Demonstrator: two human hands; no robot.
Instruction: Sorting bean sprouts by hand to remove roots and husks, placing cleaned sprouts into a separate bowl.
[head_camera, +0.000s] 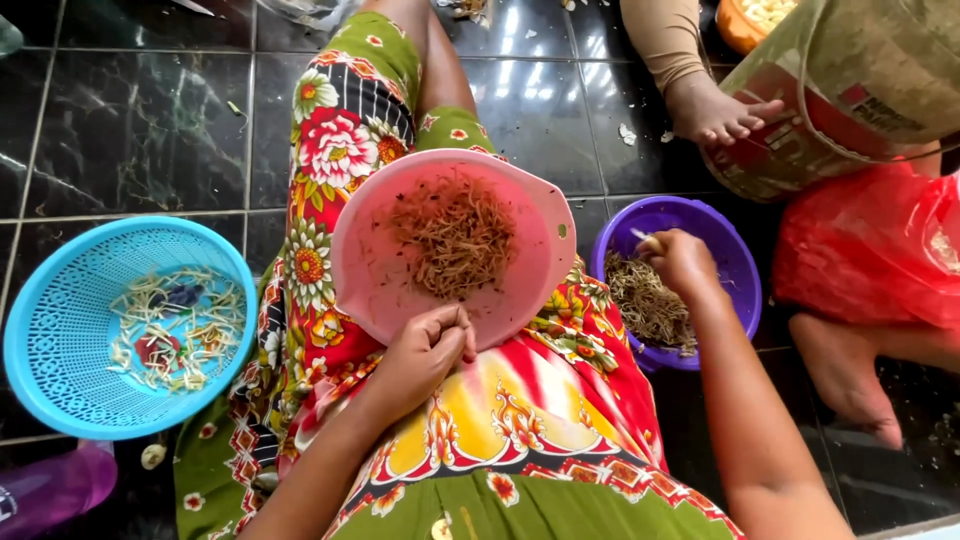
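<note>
At your two o'clock a large sack-like package (850, 90) of translucent olive-tan plastic leans on the dark floor, a red and white printed label panel (868, 110) on its side, bare toes touching its lower left edge. Just below it, at three o'clock, a crumpled red plastic bag (870, 250) bulges, its mouth hidden.
</note>
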